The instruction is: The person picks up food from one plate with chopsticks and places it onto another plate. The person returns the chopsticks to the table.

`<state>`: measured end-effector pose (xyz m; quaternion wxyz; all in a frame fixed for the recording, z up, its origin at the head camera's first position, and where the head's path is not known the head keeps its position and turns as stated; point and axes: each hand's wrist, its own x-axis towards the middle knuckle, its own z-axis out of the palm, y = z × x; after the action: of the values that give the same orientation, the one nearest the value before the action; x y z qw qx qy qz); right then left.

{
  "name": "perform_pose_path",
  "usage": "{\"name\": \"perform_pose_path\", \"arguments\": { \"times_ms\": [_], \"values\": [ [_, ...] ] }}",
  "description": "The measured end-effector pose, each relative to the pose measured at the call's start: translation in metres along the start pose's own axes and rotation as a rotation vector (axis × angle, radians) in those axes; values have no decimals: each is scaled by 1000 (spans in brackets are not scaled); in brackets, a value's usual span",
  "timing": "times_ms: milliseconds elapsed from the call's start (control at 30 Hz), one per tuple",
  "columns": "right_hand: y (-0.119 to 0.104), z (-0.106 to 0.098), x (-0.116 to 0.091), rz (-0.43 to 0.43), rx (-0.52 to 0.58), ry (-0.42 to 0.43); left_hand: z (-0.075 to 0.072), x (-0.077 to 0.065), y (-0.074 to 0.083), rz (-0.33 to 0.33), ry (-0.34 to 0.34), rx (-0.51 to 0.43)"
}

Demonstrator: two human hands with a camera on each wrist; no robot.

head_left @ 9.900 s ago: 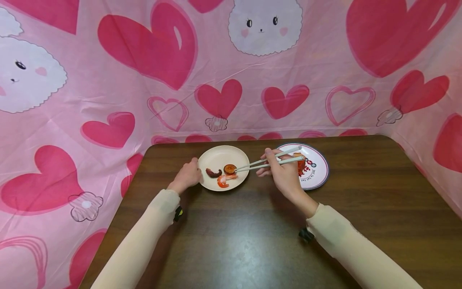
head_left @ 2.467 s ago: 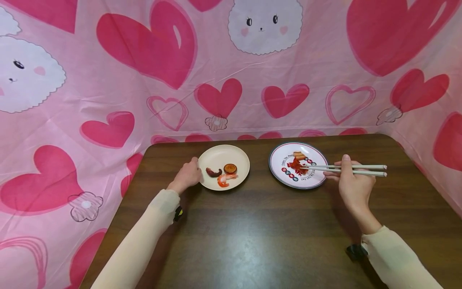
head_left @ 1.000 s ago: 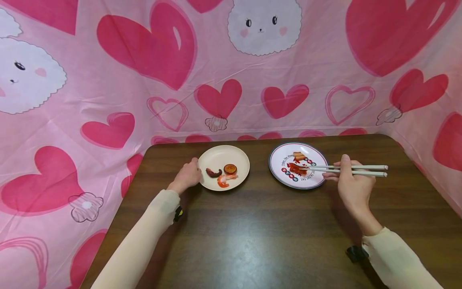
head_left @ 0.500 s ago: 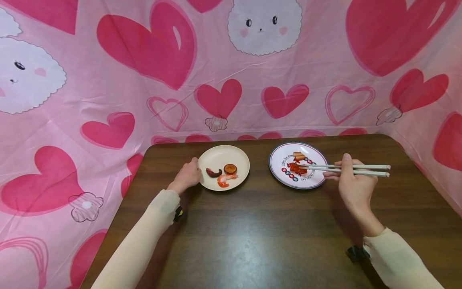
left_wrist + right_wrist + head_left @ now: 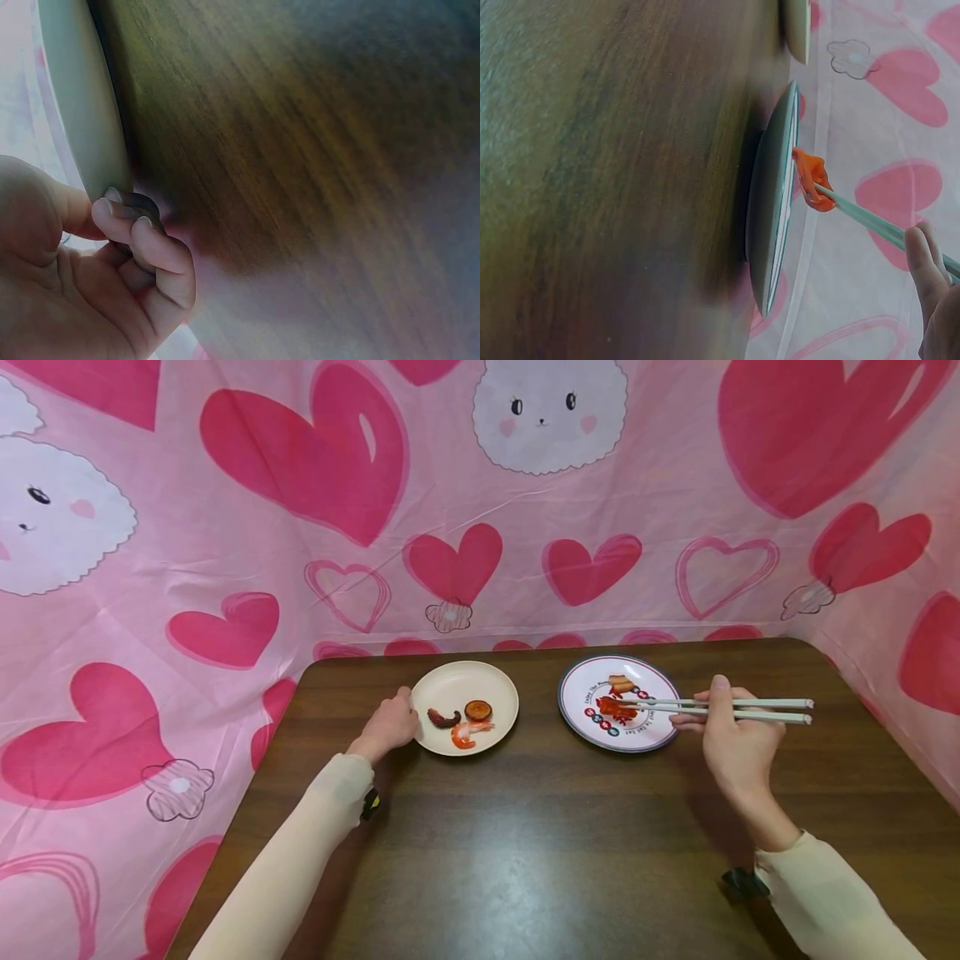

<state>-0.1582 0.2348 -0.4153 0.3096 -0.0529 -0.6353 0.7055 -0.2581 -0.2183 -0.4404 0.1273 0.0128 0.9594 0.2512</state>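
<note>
My left hand grips the left rim of a cream plate, the thumb at the rim and the fingers curled below it in the left wrist view. On that plate lie a shrimp, a dark curled octopus tentacle and a round brown slice. In my right hand is a pair of pale chopsticks, pointing left over a white printed plate. Their tips meet a crumpled orange-red food piece, which stands up from the plate in the right wrist view.
Behind that red piece sits a tan, sausage-like piece on the white plate. Both plates stand near the far edge of the brown wooden table. Pink heart-print cloth hangs behind and at both sides.
Since the oldest frame, my right hand has moved from the cream plate to the right of the white one. During the last second the chopstick tips shift the red piece slightly. The left hand stays put.
</note>
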Motion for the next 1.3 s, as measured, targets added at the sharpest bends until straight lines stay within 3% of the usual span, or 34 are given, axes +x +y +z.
{"name": "perform_pose_path", "arguments": {
  "times_ms": [767,1300],
  "values": [
    [-19,16,-4,-108,61,-39,2,3,-4,19,28,29],
    [-28,26,-8,-145,102,-69,1,1,-3,12,11,9]
  ]
}}
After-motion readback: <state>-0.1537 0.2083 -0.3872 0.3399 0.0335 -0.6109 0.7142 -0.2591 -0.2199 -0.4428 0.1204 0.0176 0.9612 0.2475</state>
